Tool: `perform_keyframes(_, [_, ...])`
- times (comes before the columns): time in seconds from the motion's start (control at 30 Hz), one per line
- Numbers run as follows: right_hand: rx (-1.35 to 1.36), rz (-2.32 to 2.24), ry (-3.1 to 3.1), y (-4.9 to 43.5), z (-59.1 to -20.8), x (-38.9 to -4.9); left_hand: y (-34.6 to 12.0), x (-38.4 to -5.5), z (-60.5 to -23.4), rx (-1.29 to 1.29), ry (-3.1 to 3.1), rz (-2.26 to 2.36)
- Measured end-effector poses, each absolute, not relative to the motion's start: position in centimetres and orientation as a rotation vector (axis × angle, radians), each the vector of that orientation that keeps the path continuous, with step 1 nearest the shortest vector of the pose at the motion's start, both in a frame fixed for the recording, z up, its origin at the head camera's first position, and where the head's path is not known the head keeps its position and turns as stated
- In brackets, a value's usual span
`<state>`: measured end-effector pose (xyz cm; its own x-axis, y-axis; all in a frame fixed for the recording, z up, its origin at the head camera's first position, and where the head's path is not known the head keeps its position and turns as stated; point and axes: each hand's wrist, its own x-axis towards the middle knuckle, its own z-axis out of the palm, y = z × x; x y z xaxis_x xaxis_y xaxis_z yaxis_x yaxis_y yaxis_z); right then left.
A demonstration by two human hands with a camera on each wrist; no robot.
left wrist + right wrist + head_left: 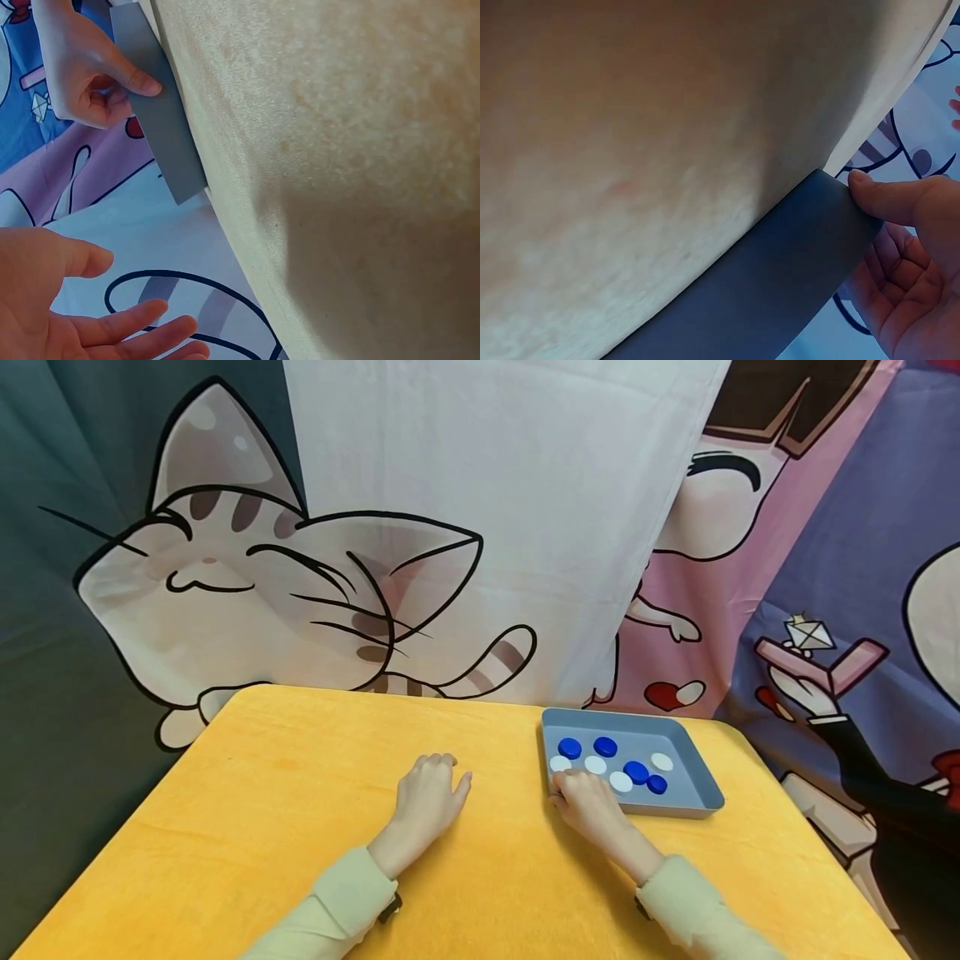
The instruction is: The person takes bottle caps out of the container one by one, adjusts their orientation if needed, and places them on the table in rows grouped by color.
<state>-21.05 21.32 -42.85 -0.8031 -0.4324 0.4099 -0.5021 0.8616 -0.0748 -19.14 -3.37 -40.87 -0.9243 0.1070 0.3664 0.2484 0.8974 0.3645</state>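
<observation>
A shallow grey-blue tray [696, 785] sits at the table's far right, holding several round blue discs [569, 748] and white discs [661, 762]. My right hand [592, 806] is at its near left corner. In the right wrist view the thumb [885, 196] lies against the outside of the tray wall [772, 277], with the other fingers curled behind the rim, so the hand grips the wall. To the left of the tray, my left hand [426, 802] hovers over the cloth with relaxed fingers and holds nothing; its palm shows in the left wrist view.
A yellow cloth [300, 793] covers the table. Behind it hangs a printed curtain [480, 460] with a cartoon cat and figures. The tray stands close to the table's right and far edges.
</observation>
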Motion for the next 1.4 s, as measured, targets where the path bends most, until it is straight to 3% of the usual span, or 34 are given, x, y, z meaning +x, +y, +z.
perform_keyframes(0.73, [0.771, 0.202, -2.589, 18.3, -42.9, -21.1, -3.4, -19.6, -40.7, -0.252, -2.721, -0.636])
perform_keyframes(1.4, [0.840, 0.207, -2.601, 15.6, -42.7, -21.1, -1.9, -23.1, -39.9, -0.232, -2.777, -0.653])
